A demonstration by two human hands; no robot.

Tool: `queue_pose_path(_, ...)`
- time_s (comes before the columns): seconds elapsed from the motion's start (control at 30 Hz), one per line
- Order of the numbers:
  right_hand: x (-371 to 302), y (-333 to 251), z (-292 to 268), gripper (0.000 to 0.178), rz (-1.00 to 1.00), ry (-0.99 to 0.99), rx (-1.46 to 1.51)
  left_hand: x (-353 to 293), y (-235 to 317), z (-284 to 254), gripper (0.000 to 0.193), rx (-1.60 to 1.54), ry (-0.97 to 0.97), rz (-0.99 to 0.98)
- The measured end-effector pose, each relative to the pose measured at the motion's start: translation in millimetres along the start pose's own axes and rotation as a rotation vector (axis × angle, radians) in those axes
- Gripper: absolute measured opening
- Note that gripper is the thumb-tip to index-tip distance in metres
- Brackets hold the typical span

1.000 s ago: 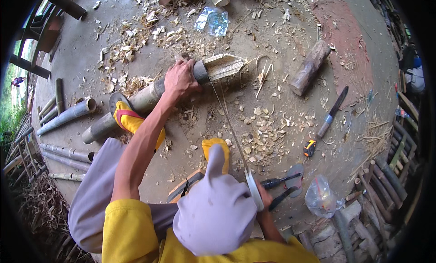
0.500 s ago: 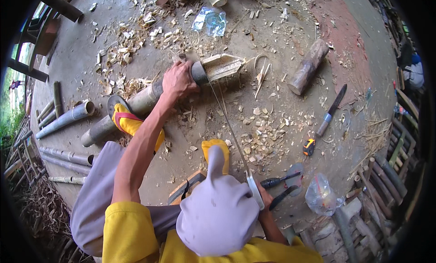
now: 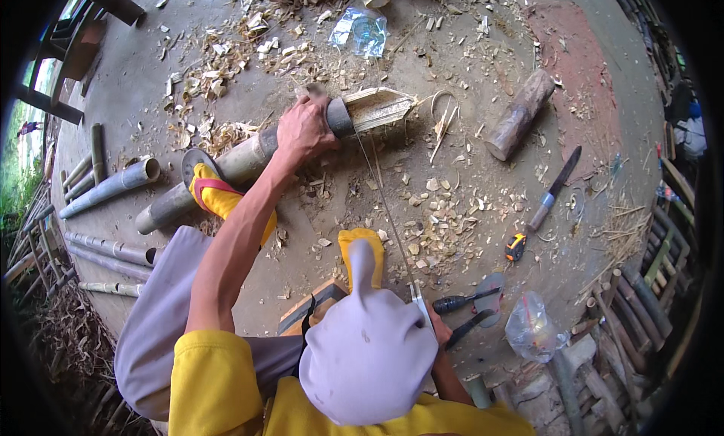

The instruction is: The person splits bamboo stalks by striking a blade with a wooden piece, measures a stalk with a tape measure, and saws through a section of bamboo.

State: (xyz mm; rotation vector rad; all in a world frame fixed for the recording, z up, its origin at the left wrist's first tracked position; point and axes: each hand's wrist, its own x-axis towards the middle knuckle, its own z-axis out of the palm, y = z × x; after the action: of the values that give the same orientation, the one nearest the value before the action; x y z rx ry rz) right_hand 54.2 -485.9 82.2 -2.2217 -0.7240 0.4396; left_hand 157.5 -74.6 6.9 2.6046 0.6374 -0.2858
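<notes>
A thick bamboo pole (image 3: 245, 162) lies slantwise on the ground, its far right end cut to a pale, split point. My left hand (image 3: 306, 127) is closed round it just behind a dark ring-like band (image 3: 338, 118). My left foot in a yellow sock and sandal (image 3: 215, 193) presses on the pole. A long, thin saw (image 3: 390, 219) runs from beside that band back towards me. At its near end, my right hand (image 3: 440, 327) is closed on the pale handle, with most fingers hidden behind the grey cloth head covering (image 3: 366, 361).
Right of me lie a short log (image 3: 520, 113), a long knife (image 3: 560, 178), a tape measure (image 3: 516, 246), a black-handled tool (image 3: 452, 303) and a clear plastic bag (image 3: 532, 327). Wood chips (image 3: 445, 225) litter the ground. Bamboo lengths (image 3: 113, 189) lie at left.
The saw and my right hand have shifted slightly away from me. My left hand keeps its grip on the bamboo pole. The whole view has moved a little.
</notes>
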Motion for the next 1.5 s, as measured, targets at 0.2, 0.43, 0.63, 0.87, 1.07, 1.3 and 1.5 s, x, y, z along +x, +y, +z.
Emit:
queue_pose_path(0.2, 185, -3, 88, 0.035, -0.060, 0.213, 0.379, 4, 20, -5, 0.057, -0.005, 0.034, 0.064)
queue_pose_path(0.43, 23, 64, 66, 0.047, 0.112, -0.075, 0.238, -1, 0, -4, 0.061, -0.002, 0.017, 0.001)
queue_pose_path(0.63, 82, 49, 95, 0.042, 0.046, 0.054, 0.245, -2, 3, 4, 0.054, 0.025, 0.074, 0.070)
queue_pose_path(0.87, 82, 17, 64, 0.036, 0.087, 0.025, 0.157, -1, -13, -4, 0.065, -0.041, 0.086, 0.142)
queue_pose_path(1.07, -38, 84, 63, 0.037, 0.367, -0.071, 0.194, -5, 8, 2, 0.065, 0.007, 0.163, 0.233)
queue_pose_path(1.3, 185, -16, 86, 0.028, 0.093, 0.103, 0.445, -9, -3, 2, 0.066, -0.026, 0.084, 0.145)
queue_pose_path(1.5, 103, -17, 77, 0.044, 0.231, -0.064, 0.404, -59, -1, 26, 0.075, -0.136, 0.111, 0.362)
